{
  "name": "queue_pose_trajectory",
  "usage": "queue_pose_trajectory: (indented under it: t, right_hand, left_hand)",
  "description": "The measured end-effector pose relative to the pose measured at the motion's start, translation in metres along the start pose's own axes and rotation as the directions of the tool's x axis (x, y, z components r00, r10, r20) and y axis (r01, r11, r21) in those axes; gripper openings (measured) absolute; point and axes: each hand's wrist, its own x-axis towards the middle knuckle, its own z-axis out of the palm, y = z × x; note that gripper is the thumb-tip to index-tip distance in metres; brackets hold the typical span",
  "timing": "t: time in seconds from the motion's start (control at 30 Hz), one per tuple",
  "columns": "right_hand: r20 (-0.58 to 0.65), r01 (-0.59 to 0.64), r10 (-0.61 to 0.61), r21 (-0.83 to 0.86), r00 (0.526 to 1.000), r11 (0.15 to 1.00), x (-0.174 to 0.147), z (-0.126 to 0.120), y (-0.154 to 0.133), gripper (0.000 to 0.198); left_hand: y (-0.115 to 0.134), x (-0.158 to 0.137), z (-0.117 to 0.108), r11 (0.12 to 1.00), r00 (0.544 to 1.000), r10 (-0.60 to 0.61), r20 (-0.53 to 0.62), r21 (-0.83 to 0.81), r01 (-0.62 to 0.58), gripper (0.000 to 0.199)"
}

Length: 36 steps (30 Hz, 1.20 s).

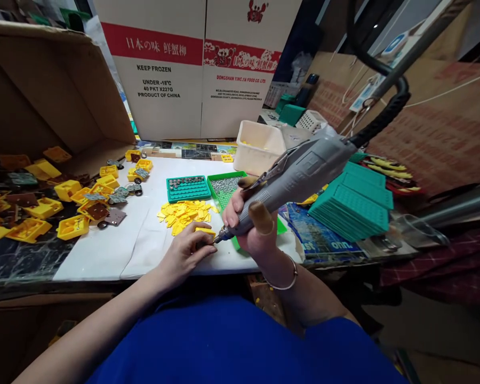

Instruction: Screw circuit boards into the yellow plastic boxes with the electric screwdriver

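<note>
Head view: the left hand (pixel 182 250) rests low over the white sheet (pixel 104 256) that covers the middle of the worktop (pixel 8 261), its thumb and fingers pinching a small yellow piece (pixel 205 231), much of which the hand hides. The right hand (pixel 258 242) has its fingers wrapped round the grey body of a power screwdriver (pixel 304 168), which slants down to the left; its bit ends at the near edge of the yellow piece, beside the left thumb, though whether it touches cannot be told. A tan cover (pixel 261 217) sheathes the right thumb, and a bracelet (pixel 280 288) circles that wrist. From the tool's rear a black cable (pixel 384 120) runs up to the right.

Just beyond the left hand lies a heap of flat yellow parts (pixel 184 213). Behind it sits a teal tray (pixel 188 192) with small round metal parts in its back rows, and next to that a green tray (pixel 281 226) of tiny silvery pieces, partly hidden by the right hand. A whitish bin (pixel 250 160) stands farther back, before a printed carton (pixel 172 114). Yellow housings (pixel 72 228) spill from a cardboard box (pixel 64 69) at the left, and stacked teal trays (pixel 348 200) lean at the right
</note>
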Motion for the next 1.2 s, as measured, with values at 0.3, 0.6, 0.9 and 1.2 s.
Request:
queue_pose_trajectory:
  t: [0.3, 0.6, 0.9, 1.2]
  right_hand:
    - [0.039, -0.005, 0.005, -0.009, 0.999, 1.000, 0.001, 0.004, 0.003, 0.030]
    - [-0.022, -0.032, 0.031, -0.088, 0.999, 0.996, 0.002, 0.007, 0.005, 0.035]
    - [-0.080, -0.030, 0.023, -0.093, 0.997, 0.995, 0.005, 0.011, 0.007, 0.032]
    - [0.018, -0.023, 0.028, -0.235, 0.999, 0.972, 0.000, 0.002, 0.027, 0.026]
  left_hand:
    - [-0.005, -0.002, -0.007, 0.999, 1.000, 0.002, 0.013, 0.053, -0.002, 0.014]
    - [-0.005, -0.005, -0.006, 0.996, 0.999, -0.028, 0.022, -0.088, 0.030, 0.015]
    - [-0.011, -0.010, -0.001, 0.560, 0.885, -0.421, 0.197, -0.711, 0.425, 0.031]
    - [-0.010, -0.009, 0.006, 0.522, 0.850, -0.497, 0.174, -0.722, 0.454, 0.026]
